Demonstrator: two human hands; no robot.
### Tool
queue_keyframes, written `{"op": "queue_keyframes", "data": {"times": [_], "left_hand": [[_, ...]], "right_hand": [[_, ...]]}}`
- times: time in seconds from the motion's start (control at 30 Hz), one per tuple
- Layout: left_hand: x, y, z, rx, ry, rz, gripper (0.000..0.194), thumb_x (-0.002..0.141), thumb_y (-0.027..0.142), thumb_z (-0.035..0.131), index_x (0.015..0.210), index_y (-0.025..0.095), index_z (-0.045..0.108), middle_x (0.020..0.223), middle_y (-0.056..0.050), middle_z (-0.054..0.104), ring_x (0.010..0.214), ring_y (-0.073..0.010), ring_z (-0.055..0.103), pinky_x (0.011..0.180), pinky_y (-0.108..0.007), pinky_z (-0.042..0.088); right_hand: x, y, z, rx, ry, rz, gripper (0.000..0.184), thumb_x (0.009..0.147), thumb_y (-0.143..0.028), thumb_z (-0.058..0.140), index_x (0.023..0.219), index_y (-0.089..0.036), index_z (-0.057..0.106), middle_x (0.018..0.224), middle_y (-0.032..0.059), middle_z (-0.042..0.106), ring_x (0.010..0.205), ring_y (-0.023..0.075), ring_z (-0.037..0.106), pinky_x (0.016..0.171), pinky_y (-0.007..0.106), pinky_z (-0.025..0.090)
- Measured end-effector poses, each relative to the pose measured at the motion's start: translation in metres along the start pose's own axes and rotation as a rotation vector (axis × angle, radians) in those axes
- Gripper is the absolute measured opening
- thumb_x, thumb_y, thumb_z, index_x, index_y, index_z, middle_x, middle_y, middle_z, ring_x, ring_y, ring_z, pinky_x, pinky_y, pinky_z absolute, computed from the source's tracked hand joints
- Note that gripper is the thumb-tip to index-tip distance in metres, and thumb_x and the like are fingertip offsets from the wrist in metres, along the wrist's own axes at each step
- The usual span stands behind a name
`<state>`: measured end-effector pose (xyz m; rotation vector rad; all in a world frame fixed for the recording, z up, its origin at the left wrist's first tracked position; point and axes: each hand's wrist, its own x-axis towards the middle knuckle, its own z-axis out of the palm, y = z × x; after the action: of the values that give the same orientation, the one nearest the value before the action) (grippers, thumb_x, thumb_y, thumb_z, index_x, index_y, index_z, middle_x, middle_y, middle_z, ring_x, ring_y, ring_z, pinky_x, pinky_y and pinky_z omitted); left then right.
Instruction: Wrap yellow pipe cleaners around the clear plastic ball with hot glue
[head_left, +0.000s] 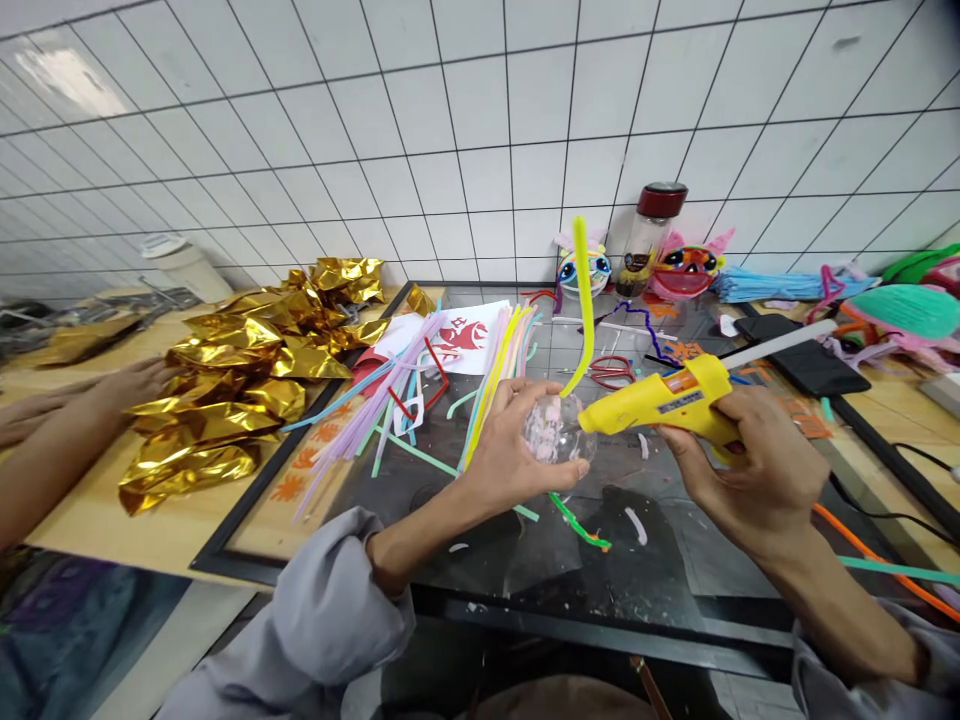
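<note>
My left hand point(508, 440) is wrapped round a clear plastic ball point(553, 428) that shows some pinkish-white matter. A yellow pipe cleaner point(583, 290) rises from the top of the ball and bends upward. My right hand point(757, 465) grips a yellow glue gun point(667, 395), with a whitish glue stick point(784, 342) jutting from its back end. The gun's nozzle points left, at the ball's right side; whether it touches cannot be told. Below the ball a green pipe cleaner point(581, 525) lies on the dark mat point(510, 570).
Pastel pipe cleaners point(375, 400) are heaped left of centre beside gold foil point(247, 370), where another person's hand point(142, 390) rests. Red-handled scissors point(613, 372), a glass bottle point(643, 245), decorated balls point(686, 265) and a black phone point(806, 350) lie farther back.
</note>
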<state>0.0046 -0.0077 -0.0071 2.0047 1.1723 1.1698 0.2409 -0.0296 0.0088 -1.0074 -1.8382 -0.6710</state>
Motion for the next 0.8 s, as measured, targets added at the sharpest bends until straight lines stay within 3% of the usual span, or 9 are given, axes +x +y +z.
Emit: {"op": "queue_keyframes", "data": {"times": [0.5,0.8], "left_hand": [[-0.0034,-0.0011,0.0021,0.001,-0.047,0.027,0.072,0.055,0.03,0.086,0.121,0.023,0.059,0.121,-0.009,0.051,0.124,-0.0318,0.049,0.111,-0.051,0.04],[-0.0023,-0.003,0.0022,-0.018,-0.04,0.019,0.071,0.056,0.03,0.084,0.122,0.02,0.058,0.119,-0.01,0.049,0.121,-0.0298,0.048,0.11,-0.049,0.041]], "right_hand": [[0.0027,0.0047,0.0035,-0.095,0.015,0.034,0.023,0.085,-0.025,0.07,0.095,-0.021,0.05,0.077,0.003,0.059,0.07,0.02,0.06,0.061,0.029,0.048],[0.0034,0.0026,0.0005,-0.022,0.01,0.023,0.024,0.084,-0.023,0.072,0.095,-0.022,0.051,0.078,0.0024,0.061,0.07,0.0194,0.062,0.061,0.03,0.049]]}}
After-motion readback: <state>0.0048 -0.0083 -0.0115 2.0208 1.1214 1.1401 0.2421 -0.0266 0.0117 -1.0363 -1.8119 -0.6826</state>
